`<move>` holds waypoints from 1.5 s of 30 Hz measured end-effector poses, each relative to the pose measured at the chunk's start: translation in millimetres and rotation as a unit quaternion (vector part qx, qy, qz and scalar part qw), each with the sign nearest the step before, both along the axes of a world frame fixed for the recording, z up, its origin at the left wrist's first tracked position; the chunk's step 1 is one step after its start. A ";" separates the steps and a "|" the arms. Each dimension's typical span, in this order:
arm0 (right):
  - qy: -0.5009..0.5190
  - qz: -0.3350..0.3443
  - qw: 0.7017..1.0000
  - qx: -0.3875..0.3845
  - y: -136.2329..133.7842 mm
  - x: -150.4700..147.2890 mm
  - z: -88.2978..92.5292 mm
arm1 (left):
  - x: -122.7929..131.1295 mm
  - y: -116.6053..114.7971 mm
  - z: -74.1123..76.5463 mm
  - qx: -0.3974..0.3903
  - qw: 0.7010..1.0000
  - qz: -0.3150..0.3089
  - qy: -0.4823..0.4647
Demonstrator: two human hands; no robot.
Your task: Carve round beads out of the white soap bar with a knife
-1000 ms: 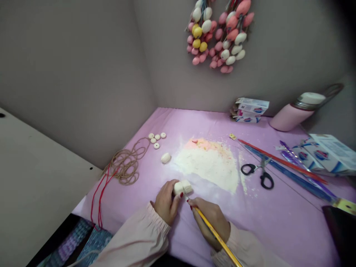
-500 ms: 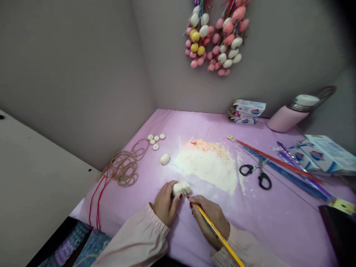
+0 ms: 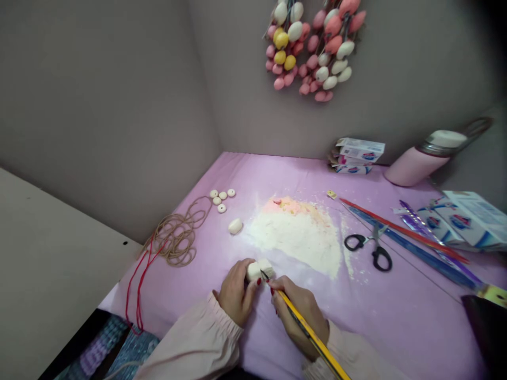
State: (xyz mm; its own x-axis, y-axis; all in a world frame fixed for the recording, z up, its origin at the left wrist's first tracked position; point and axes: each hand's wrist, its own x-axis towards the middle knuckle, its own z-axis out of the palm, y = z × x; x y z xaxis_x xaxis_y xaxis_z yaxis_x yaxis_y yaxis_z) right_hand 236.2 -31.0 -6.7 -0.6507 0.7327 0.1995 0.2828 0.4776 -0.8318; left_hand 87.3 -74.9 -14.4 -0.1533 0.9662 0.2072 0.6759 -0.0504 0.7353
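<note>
My left hand (image 3: 237, 291) is closed around the left end of a small white block (image 3: 255, 271) that looks like soap, holding it on the cloth. A groove runs across the middle of the block. In my right hand (image 3: 301, 312) is a carving knife with a long yellow-and-black handle (image 3: 291, 310), held like a pen. Its thin dark blade (image 3: 264, 275) touches the block at the groove. Beyond my left hand lies a rounded white piece (image 3: 235, 226), apart from the block. White shavings (image 3: 297, 240), pinkish at the far edge, are heaped past both hands.
Brown cord (image 3: 174, 237) and red string (image 3: 140, 290) lie left, near several small white beads (image 3: 223, 195). Black-handled scissors (image 3: 368, 247), blue strips (image 3: 412, 245), soap boxes (image 3: 461, 219) and a pink bottle (image 3: 415, 164) are on the right. Coloured bead bunches (image 3: 312, 53) hang on the wall.
The view has shifted slightly. The blade has turned a little at the groove of the block. Both hands keep their hold in nearly the same place.
</note>
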 end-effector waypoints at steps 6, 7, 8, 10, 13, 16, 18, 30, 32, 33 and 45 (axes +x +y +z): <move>-0.021 -0.006 1.000 0.005 -7.1 1.7 -0.9 | 0.5 -1.9 1.4 0.000 1.000 0.008 0.018; -0.019 -0.014 1.000 0.014 -7.9 1.3 -0.6 | 0.7 -2.1 1.5 0.002 1.000 0.008 0.021; -0.016 -0.020 0.999 0.024 -8.4 1.0 -0.5 | 0.8 -2.2 1.6 0.003 1.000 0.008 0.023; -0.010 -0.024 0.999 0.045 -8.6 0.8 -1.4 | 1.2 -2.2 1.7 0.003 1.000 0.006 0.024; -0.006 -0.026 0.997 0.068 -7.8 2.4 -4.9 | 1.7 -2.3 1.7 0.002 1.000 0.006 0.025; 0.009 -0.016 0.995 0.099 -7.0 4.8 -7.1 | 2.1 -2.7 1.9 0.006 1.000 0.006 0.025; 0.021 -0.019 0.993 0.116 -6.7 4.9 -6.9 | 2.4 -3.1 2.3 0.008 1.000 0.003 0.022; 0.031 -0.013 0.983 0.180 0.6 -6.9 -9.7 | 1.4 -2.3 6.6 -0.009 1.000 0.009 -0.011; 0.032 -0.012 0.984 0.176 0.5 -8.7 -11.2 | 1.3 -2.0 7.9 -0.011 1.000 0.011 -0.013; 0.032 -0.012 0.985 0.172 0.2 -9.5 -11.8 | 1.3 -1.9 8.4 -0.010 1.000 0.011 -0.014; 0.055 -0.040 0.997 -0.038 -4.3 -12.7 -11.5 | 1.0 -4.9 7.9 -0.006 1.000 -0.003 0.002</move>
State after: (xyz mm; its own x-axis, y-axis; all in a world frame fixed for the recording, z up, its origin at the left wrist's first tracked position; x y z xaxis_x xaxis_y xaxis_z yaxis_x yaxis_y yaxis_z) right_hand 223.5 -35.3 -18.2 -0.5667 0.7970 0.2090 0.2221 0.3921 -0.8927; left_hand 88.3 -79.8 -6.5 -0.1472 0.9695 0.1961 0.6779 -0.0455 0.7338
